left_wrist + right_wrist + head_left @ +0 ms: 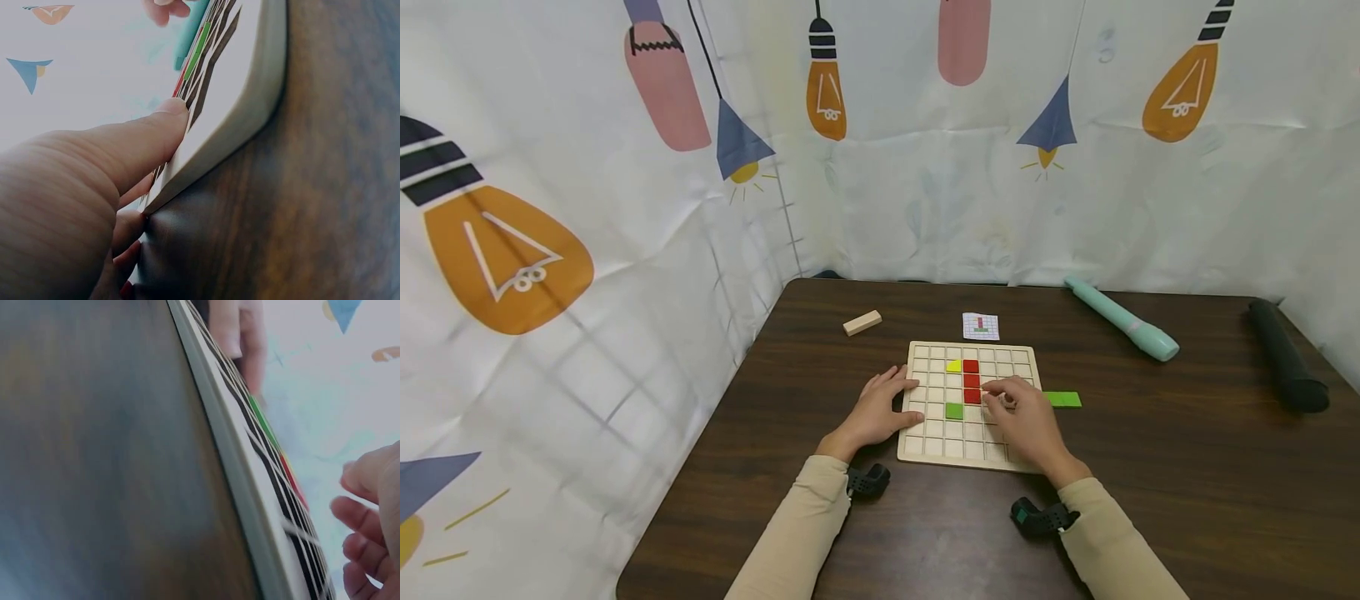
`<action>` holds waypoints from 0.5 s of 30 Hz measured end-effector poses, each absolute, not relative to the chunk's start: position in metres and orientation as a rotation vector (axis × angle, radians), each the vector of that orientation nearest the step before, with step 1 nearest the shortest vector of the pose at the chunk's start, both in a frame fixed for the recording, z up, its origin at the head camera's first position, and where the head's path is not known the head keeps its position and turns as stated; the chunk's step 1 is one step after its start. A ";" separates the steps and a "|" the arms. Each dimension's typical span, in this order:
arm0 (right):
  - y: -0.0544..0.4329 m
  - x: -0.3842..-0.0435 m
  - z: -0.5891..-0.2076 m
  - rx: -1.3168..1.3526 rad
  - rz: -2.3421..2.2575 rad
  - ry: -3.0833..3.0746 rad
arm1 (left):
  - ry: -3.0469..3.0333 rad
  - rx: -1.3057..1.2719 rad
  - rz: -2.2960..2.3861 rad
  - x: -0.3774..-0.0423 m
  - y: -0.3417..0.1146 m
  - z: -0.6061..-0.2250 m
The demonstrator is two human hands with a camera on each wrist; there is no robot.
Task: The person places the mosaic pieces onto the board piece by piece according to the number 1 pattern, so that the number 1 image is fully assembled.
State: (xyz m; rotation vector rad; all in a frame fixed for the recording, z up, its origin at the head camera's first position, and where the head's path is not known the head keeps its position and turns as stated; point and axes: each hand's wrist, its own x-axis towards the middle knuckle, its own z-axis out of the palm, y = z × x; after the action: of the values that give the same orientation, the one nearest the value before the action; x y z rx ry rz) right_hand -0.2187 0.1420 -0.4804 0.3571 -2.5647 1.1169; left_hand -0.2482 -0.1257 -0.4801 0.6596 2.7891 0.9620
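A light wooden grid board (pixel 925 448) lies on the dark table. Several red tiles (pixel 971 381) form a column in its grid, with a yellow tile (pixel 953 366) left of the top one and a green tile (pixel 954 411) lower left. My left hand (pixel 874 412) rests at the board's left edge, its straight thumb (pixel 147 134) touching the top. Over the board, just right of the red tiles, is my right hand (pixel 1024 421), fingers loosely bent. The right wrist view shows nothing between the fingers (pixel 362 515).
Right of the board lies a green strip (pixel 1063 400), partly behind my right hand. A small patterned card (pixel 981 326) and a wooden block (pixel 862 322) lie beyond the board. A mint-green cylinder (pixel 1123 323) and a black cylinder (pixel 1288 358) lie at the far right.
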 end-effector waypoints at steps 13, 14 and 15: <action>0.204 -0.226 -0.478 0.187 0.978 -2.587 | 2.778 0.662 0.966 -0.248 -0.126 -0.480; 0.210 -0.225 -0.477 0.176 0.967 -2.595 | 2.778 0.662 0.962 -0.248 -0.126 -0.480; 0.217 -0.224 -0.476 0.167 0.954 -2.601 | 2.778 0.661 0.961 -0.249 -0.126 -0.480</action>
State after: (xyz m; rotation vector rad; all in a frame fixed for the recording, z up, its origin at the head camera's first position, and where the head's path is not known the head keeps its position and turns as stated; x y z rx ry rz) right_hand -0.2243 0.2166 -0.4764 0.1674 -2.6011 0.9543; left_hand -0.2485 -0.1263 -0.4800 0.6605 2.7780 0.9611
